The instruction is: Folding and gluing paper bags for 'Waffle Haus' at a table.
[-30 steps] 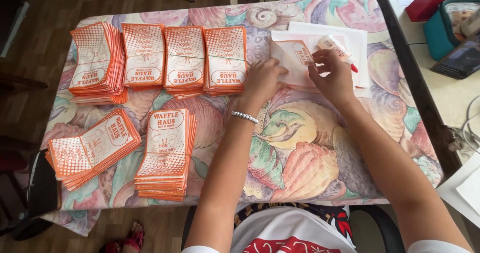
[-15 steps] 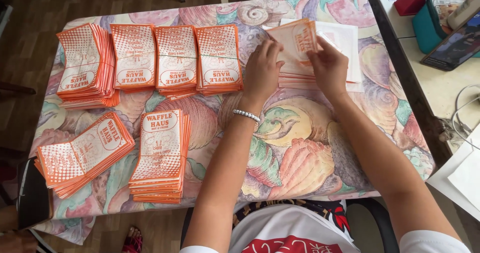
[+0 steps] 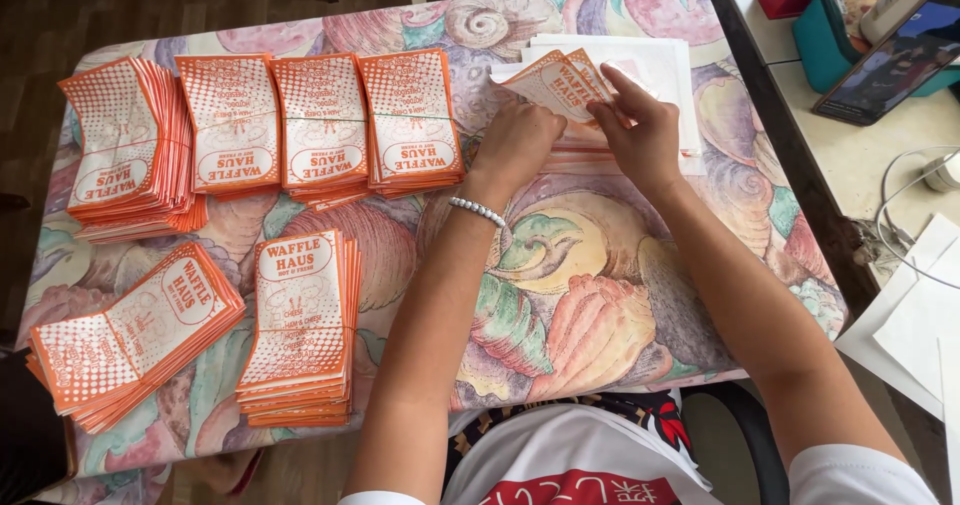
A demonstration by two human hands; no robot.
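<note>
Both my hands meet at the far middle of the table over a pile of flat white paper sheets. My left hand and my right hand together grip one orange-and-white printed paper bag, lifted and tilted above the pile. A beaded bracelet sits on my left wrist. Part of the bag is hidden by my fingers.
Several stacks of the same orange bags lie on the shell-patterned tablecloth: three in a row at the back, one at far left, two near the front left. A side table at right holds a phone, teal box and cables.
The bag has been lifted off the white pile and tilted between both hands. The camera view has shifted slightly closer.
</note>
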